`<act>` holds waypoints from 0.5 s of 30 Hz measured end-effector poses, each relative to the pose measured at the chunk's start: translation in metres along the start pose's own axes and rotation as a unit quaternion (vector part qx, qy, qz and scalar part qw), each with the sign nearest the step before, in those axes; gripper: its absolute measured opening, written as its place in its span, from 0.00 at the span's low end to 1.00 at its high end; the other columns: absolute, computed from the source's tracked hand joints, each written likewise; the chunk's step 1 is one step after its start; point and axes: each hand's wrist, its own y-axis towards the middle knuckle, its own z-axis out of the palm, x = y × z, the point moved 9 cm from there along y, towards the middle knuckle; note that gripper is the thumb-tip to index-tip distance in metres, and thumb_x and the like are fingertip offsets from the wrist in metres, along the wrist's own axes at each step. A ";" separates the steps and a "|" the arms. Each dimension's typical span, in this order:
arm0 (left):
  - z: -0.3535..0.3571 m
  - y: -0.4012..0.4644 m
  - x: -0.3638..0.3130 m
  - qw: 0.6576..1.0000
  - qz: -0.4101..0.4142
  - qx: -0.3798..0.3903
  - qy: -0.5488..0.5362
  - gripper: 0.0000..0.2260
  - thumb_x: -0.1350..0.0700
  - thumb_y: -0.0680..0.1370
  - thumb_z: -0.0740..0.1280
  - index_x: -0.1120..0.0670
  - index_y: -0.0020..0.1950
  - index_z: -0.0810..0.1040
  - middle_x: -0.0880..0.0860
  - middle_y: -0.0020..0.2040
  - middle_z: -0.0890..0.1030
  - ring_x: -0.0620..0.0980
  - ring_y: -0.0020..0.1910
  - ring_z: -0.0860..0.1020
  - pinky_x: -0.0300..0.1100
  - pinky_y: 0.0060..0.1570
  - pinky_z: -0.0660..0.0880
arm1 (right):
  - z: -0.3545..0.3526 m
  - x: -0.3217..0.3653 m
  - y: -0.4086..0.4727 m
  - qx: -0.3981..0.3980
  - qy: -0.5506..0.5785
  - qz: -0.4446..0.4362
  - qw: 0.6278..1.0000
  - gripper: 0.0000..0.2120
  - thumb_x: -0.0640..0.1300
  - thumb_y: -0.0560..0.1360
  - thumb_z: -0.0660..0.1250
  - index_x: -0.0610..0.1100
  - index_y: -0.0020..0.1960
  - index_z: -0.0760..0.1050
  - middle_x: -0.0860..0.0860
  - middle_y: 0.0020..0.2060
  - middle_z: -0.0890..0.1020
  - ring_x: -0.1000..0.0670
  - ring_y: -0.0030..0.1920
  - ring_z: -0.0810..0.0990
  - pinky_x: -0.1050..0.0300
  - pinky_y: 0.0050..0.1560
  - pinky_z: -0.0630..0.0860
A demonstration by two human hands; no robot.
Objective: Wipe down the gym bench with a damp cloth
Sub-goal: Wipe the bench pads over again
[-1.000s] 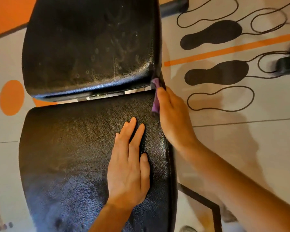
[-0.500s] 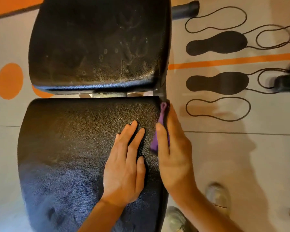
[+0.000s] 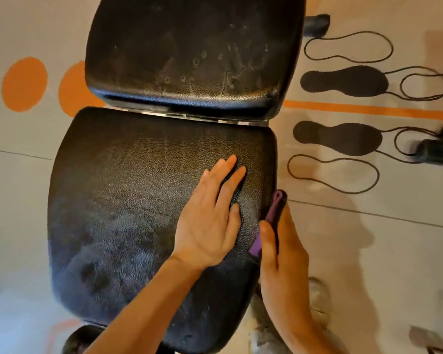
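Surface pads (image 3: pixel 143 190): I see black pebbled leather-look vinyl, glossy, smudged on the far pad.
Cloth (image 3: pixel 275 208): soft purple fabric, matt.
Floor (image 3: pixel 368 251): I see smooth, matt printed flooring.

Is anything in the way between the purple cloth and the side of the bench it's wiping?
Nothing visible. The right hand presses the purple cloth straight against the near pad's right edge. The left hand lies flat on top of that pad, beside the cloth, not in its path.
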 end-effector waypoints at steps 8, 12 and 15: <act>-0.018 -0.009 0.013 0.998 -0.043 -0.042 -0.036 0.21 0.53 0.82 0.52 0.57 0.75 0.63 0.54 0.76 0.63 0.52 0.78 0.59 0.47 0.78 0.50 | -0.026 0.028 -0.001 0.047 -0.056 0.031 0.997 0.19 0.53 0.78 0.54 0.64 0.69 0.60 0.61 0.60 0.74 0.67 0.54 0.75 0.80 0.47 0.71; -0.051 -0.038 0.059 0.981 -0.135 -0.105 -0.088 0.20 0.54 0.83 0.54 0.55 0.75 0.63 0.51 0.76 0.62 0.49 0.78 0.57 0.41 0.78 0.44 | -0.018 0.068 0.014 0.048 -0.115 -0.021 0.992 0.19 0.50 0.81 0.55 0.57 0.71 0.65 0.59 0.50 0.79 0.64 0.50 0.77 0.77 0.43 0.72; -0.069 -0.065 0.096 0.971 -0.180 -0.125 -0.100 0.19 0.55 0.83 0.57 0.54 0.74 0.64 0.50 0.76 0.62 0.48 0.78 0.57 0.40 0.78 0.45 | 0.002 0.092 0.019 0.058 -0.125 -0.040 0.990 0.16 0.50 0.80 0.56 0.54 0.66 0.71 0.55 0.39 0.80 0.64 0.40 0.78 0.70 0.41 0.76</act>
